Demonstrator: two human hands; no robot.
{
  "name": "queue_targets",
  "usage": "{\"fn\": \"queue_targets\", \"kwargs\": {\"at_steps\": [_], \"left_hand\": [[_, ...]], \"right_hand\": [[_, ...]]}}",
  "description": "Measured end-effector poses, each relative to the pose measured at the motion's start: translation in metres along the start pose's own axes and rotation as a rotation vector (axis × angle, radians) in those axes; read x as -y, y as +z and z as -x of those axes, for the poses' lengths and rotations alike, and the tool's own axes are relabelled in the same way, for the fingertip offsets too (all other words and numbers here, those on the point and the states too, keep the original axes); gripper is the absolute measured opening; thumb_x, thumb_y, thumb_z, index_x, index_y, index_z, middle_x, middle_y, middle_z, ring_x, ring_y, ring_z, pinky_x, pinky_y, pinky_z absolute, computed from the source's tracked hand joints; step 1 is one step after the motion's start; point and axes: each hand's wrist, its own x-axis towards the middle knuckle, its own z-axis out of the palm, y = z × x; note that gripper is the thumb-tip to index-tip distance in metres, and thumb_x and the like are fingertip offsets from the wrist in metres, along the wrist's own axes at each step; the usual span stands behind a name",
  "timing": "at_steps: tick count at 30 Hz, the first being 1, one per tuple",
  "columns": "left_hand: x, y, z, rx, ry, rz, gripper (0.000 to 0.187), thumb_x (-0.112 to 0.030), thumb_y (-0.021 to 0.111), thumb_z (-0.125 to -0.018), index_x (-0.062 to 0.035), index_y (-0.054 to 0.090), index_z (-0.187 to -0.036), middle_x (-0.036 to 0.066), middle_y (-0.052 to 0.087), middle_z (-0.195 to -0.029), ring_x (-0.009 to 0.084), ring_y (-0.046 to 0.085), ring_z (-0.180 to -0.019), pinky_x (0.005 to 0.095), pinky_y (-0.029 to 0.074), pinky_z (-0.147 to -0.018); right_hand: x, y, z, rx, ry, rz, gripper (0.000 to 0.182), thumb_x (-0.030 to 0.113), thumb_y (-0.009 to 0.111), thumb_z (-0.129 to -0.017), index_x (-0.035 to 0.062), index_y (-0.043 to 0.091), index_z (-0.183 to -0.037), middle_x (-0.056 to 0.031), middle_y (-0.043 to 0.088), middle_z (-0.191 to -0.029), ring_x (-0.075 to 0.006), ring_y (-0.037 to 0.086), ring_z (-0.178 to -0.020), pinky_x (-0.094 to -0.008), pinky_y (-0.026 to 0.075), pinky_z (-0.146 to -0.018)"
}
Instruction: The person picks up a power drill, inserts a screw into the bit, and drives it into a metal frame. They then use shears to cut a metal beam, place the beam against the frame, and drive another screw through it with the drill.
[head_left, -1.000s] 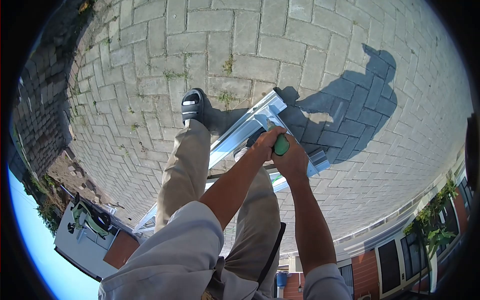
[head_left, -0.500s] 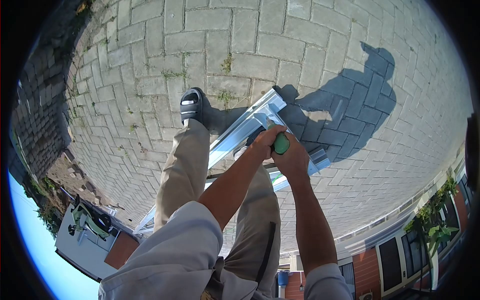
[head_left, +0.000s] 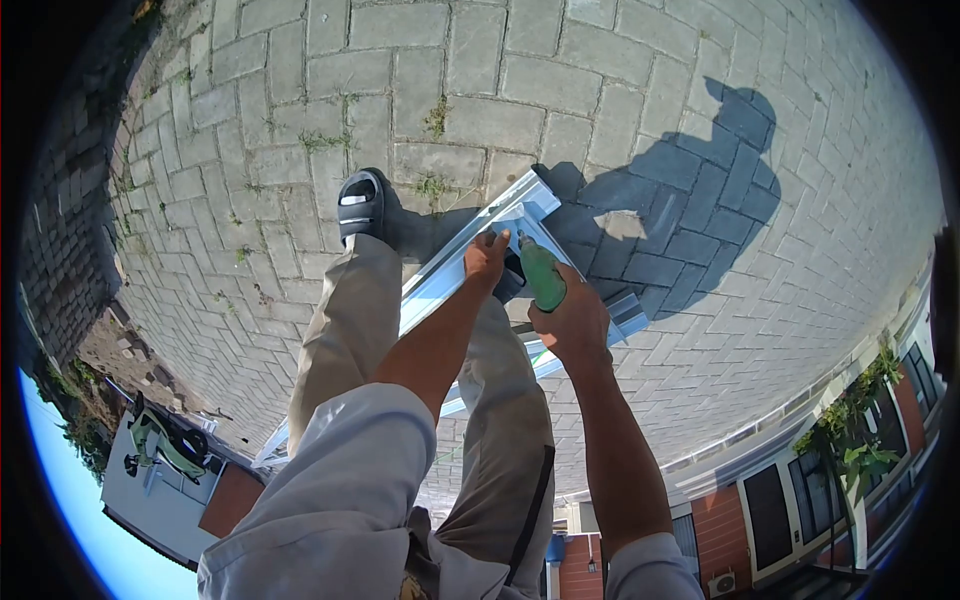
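Angled metal profiles form the corner of a silvery frame (head_left: pixel 440 280), which lies between my legs above the paving. My right hand (head_left: pixel 575 318) is wrapped round the rear of a green power drill (head_left: pixel 541 274). The drill's narrow tip points away from me, right at the frame's corner. Just left of that tip, my left hand (head_left: pixel 485 256) grips the frame by its profile, fingers bent at the edge. One of my sandals (head_left: pixel 361 205) stands on the paving left of the frame; the other foot is mostly hidden under the frame and my arms.
Grey paving bricks (head_left: pixel 500 60) cover the ground, with small weeds (head_left: pixel 436 118) in the joints. My shadow (head_left: pixel 690 190) falls to the right. A motorbike (head_left: pixel 165 440) stands far left, and a house front with doors (head_left: pixel 775 525) lies to the lower right.
My left hand has left the drill and moved left onto the metal frame. My right hand keeps the drill, whose green body now shows more. The view has shifted slightly.
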Motion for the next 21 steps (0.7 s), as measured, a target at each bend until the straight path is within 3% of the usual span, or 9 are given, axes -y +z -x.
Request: {"fn": "queue_targets", "kwargs": {"at_steps": [1,4,7,10,13,19,21], "left_hand": [[-0.012,-0.006,0.004,0.050,-0.015,-0.091,0.060,-0.053,0.073,-0.095,0.0043,0.071,-0.114,0.017,0.074,-0.099,0.0258,0.069,-0.094,0.0403,0.053,-0.087],[-0.019,-0.007,0.004,0.041,0.056,-0.177,0.052,-0.048,0.071,-0.094,0.0013,0.071,-0.111,0.022,0.073,-0.096,0.0380,0.070,-0.092,0.0471,0.052,-0.087],[-0.008,-0.002,0.001,-0.030,0.247,-0.089,0.047,-0.045,0.071,-0.094,0.0007,0.071,-0.108,0.022,0.072,-0.093,0.0402,0.068,-0.089,0.0478,0.052,-0.086],[-0.015,-0.008,0.002,0.044,0.167,-0.079,0.047,-0.044,0.069,-0.096,0.0025,0.068,-0.101,0.019,0.068,-0.086,0.0336,0.064,-0.082,0.0452,0.049,-0.080],[-0.021,-0.013,0.002,0.087,0.133,-0.113,0.047,-0.044,0.071,-0.094,0.0018,0.067,-0.102,0.024,0.069,-0.091,0.0444,0.067,-0.089,0.0509,0.050,-0.083],[-0.014,-0.007,-0.003,0.061,0.165,-0.102,0.048,-0.045,0.072,-0.094,0.0027,0.065,-0.099,0.026,0.068,-0.091,0.0456,0.067,-0.090,0.0513,0.050,-0.083],[-0.012,-0.006,-0.004,0.045,0.192,-0.074,0.046,-0.041,0.072,-0.095,0.0033,0.061,-0.093,0.021,0.064,-0.085,0.0375,0.062,-0.083,0.0483,0.048,-0.080]], "right_hand": [[0.000,0.000,0.000,0.006,0.005,-0.005,0.060,0.021,0.079,-0.076,0.0065,0.064,-0.132,-0.0231,0.075,-0.111,-0.0447,0.071,-0.106,-0.0508,0.056,-0.092],[0.001,-0.001,0.000,-0.002,0.003,-0.020,0.060,0.021,0.079,-0.076,0.0058,0.064,-0.132,-0.0227,0.075,-0.110,-0.0446,0.071,-0.105,-0.0510,0.056,-0.091],[0.000,0.002,0.000,-0.021,-0.007,0.000,0.059,0.021,0.078,-0.076,0.0052,0.064,-0.131,-0.0231,0.075,-0.109,-0.0449,0.071,-0.105,-0.0512,0.056,-0.091],[0.002,0.003,0.000,0.008,0.006,0.039,0.059,0.020,0.078,-0.076,0.0045,0.064,-0.131,-0.0239,0.075,-0.109,-0.0452,0.071,-0.105,-0.0511,0.057,-0.090],[0.003,0.003,-0.003,-0.011,-0.014,0.024,0.059,0.020,0.078,-0.076,0.0043,0.064,-0.131,-0.0248,0.075,-0.109,-0.0458,0.071,-0.104,-0.0512,0.057,-0.090],[0.007,-0.005,-0.007,0.015,0.004,0.019,0.060,0.018,0.079,-0.076,0.0040,0.063,-0.131,-0.0254,0.074,-0.109,-0.0469,0.070,-0.104,-0.0511,0.057,-0.090],[0.007,-0.005,-0.008,0.019,-0.009,0.020,0.059,0.019,0.079,-0.076,0.0036,0.063,-0.131,-0.0257,0.074,-0.109,-0.0470,0.070,-0.104,-0.0513,0.057,-0.090]]}}
